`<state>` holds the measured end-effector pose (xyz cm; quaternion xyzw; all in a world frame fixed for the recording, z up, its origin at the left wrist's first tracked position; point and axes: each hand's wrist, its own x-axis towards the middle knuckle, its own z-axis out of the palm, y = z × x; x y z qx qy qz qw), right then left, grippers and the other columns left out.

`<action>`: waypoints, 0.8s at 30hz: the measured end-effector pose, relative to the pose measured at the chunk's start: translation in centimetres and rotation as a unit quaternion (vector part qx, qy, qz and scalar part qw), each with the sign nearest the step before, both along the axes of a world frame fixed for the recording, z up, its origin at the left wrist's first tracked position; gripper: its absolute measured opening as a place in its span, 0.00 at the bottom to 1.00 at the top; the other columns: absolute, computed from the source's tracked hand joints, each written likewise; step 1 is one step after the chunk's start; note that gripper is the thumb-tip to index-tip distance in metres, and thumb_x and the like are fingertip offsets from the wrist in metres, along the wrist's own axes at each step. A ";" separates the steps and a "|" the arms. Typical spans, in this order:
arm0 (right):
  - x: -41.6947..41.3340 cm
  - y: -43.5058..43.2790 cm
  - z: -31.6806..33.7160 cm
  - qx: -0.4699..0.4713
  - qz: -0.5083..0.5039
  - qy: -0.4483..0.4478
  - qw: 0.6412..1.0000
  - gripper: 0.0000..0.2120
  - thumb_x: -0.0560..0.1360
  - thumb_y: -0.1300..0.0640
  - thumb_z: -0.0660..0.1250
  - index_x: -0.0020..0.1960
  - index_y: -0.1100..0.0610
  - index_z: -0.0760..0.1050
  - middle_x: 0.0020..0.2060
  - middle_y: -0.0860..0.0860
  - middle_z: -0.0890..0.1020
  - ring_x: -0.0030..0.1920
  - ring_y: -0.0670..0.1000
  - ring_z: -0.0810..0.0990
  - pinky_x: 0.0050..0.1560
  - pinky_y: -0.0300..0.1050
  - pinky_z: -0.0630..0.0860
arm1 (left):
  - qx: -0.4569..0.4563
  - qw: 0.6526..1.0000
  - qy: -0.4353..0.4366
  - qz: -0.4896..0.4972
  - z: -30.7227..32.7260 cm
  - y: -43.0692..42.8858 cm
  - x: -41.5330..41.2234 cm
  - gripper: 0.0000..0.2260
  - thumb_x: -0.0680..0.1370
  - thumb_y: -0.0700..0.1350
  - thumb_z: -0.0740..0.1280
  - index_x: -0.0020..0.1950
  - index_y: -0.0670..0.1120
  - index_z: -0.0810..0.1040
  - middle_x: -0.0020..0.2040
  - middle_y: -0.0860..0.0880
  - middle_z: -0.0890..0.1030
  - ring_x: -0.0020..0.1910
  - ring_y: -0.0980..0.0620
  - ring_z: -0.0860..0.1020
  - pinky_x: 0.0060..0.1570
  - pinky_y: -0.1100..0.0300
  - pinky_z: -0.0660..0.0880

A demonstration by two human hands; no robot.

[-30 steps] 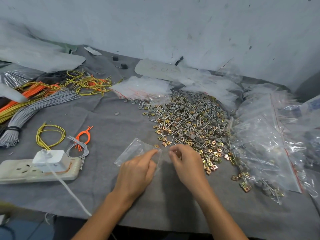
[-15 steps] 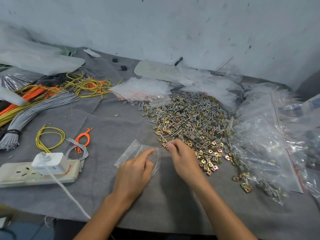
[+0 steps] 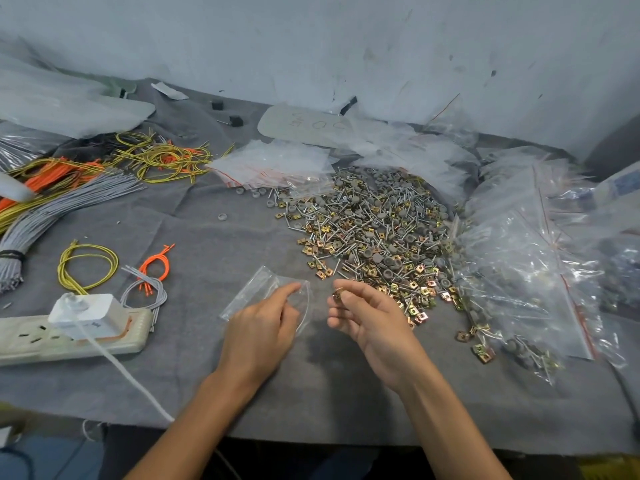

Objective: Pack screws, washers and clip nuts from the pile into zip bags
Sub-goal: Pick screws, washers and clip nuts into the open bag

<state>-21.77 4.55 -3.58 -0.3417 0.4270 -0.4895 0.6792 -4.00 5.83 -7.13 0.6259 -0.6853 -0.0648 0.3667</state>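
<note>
Filling | my left hand point(image 3: 263, 327) grips clear plastic zip bag point(image 3: 251, 289) beside grey-and-brass hardware pile point(image 3: 374, 237) | my right hand point(image 3: 374, 317) pinches brass clip nut point(image 3: 336, 294) | pile mostly unpacked

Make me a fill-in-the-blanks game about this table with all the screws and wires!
The left hand holds the zip bag with its mouth ____, while the right hand pinches a clip nut beside it.
The pile of screws, washers and clip nuts lies on a ____ cloth.
The charger plugged into the power strip is ____.
The lone wire loop behind the charger is ____.
Missing words: open, grey, white, yellow.
</note>
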 end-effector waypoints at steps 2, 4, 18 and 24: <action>-0.1 0.4 0.0 -0.014 0.013 0.008 1.000 0.10 0.80 0.70 0.63 0.59 0.67 0.79 0.44 0.59 0.81 0.42 0.51 0.81 0.44 0.41 0.82 | -0.001 1.000 -0.001 -0.002 0.0 0.0 0.0 0.23 0.77 0.53 0.53 0.64 0.50 0.81 0.41 0.45 0.85 0.40 0.39 0.82 0.38 0.48 0.77; 0.0 0.7 -0.1 -0.020 0.020 0.018 0.999 0.09 0.79 0.71 0.64 0.56 0.66 0.80 0.45 0.59 0.80 0.44 0.51 0.80 0.46 0.41 0.81 | 0.000 1.000 -0.001 -0.005 0.1 0.1 0.0 0.23 0.77 0.53 0.53 0.64 0.50 0.81 0.40 0.45 0.85 0.40 0.39 0.82 0.38 0.48 0.77; 3.2 0.1 -1.1 -0.211 0.041 0.437 0.873 0.05 0.77 0.53 0.71 0.48 0.47 0.75 0.42 0.43 0.84 0.40 0.46 0.82 0.44 0.56 0.81 | -0.014 1.000 -0.001 -0.022 0.2 0.3 0.1 0.23 0.78 0.53 0.53 0.64 0.49 0.81 0.51 0.48 0.86 0.47 0.41 0.83 0.41 0.49 0.79; 3.2 0.1 -0.6 -0.277 0.019 0.549 0.788 0.05 0.78 0.52 0.70 0.53 0.45 0.81 0.47 0.44 0.77 0.49 0.47 0.78 0.54 0.49 0.74 | -0.027 0.999 0.011 -0.020 0.2 0.3 0.1 0.22 0.78 0.51 0.54 0.64 0.48 0.81 0.50 0.48 0.86 0.44 0.41 0.83 0.41 0.48 0.80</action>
